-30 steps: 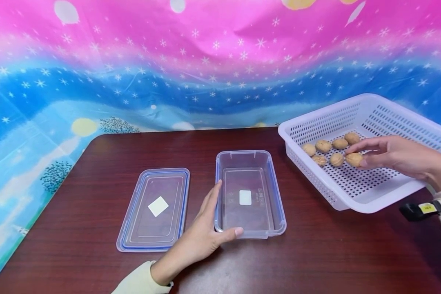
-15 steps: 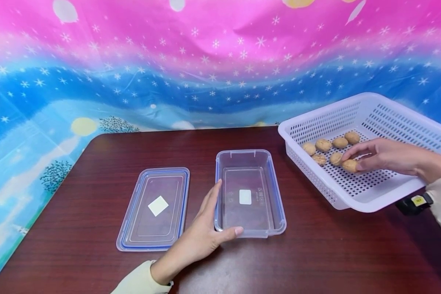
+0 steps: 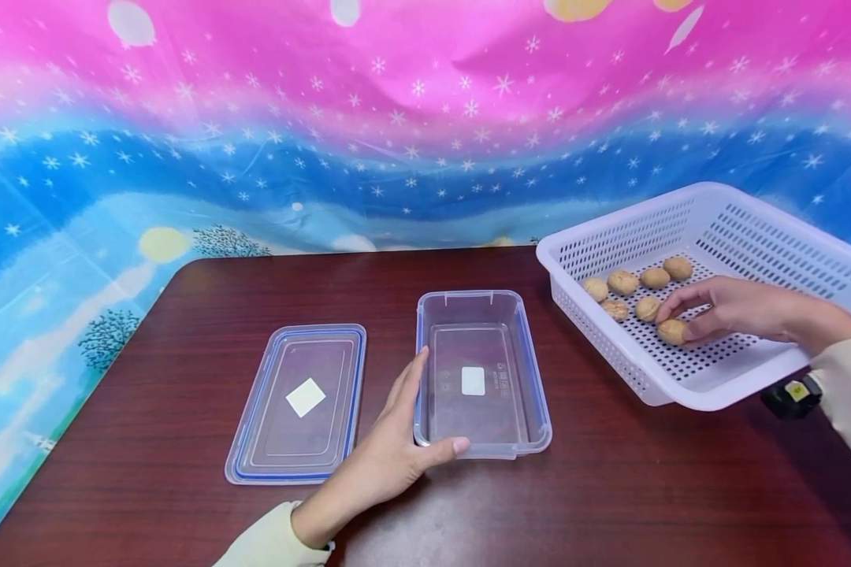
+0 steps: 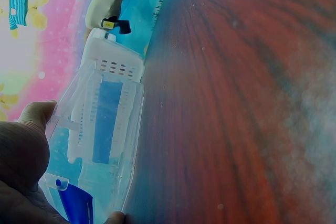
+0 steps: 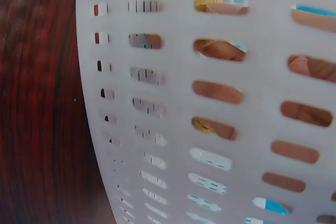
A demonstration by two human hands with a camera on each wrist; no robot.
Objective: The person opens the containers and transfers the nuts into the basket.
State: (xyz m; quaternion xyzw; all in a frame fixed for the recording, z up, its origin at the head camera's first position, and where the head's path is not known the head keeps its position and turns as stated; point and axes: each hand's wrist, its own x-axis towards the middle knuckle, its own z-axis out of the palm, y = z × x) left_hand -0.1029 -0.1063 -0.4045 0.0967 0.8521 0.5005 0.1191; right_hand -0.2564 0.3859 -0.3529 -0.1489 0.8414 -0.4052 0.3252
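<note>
In the head view my right hand point(image 3: 741, 311) reaches into a white slotted basket point(image 3: 620, 354), pinching a walnut point(image 3: 672, 331) between thumb and fingers, low over the basket floor. Beside it sits another walnut point(image 3: 648, 309), with several more farther back. The basket wall point(image 5: 173, 98) covers most of this hand in the right wrist view; patches of skin and walnut show through the slots. My left hand point(image 3: 393, 441) rests against the near left corner of a clear plastic food container point(image 3: 482, 295), fingers straight along its side and thumb at its near rim.
A clear lid point(image 3: 301, 350) with a blue seal and a white square sticker lies left of the container on the dark red wooden table point(image 3: 610, 504). A patterned pink and blue cloth point(image 3: 397, 118) hangs behind the table.
My right hand has moved slightly left and toward the near side of the basket with the walnut between its fingers. The left hand and the container have stayed in place.
</note>
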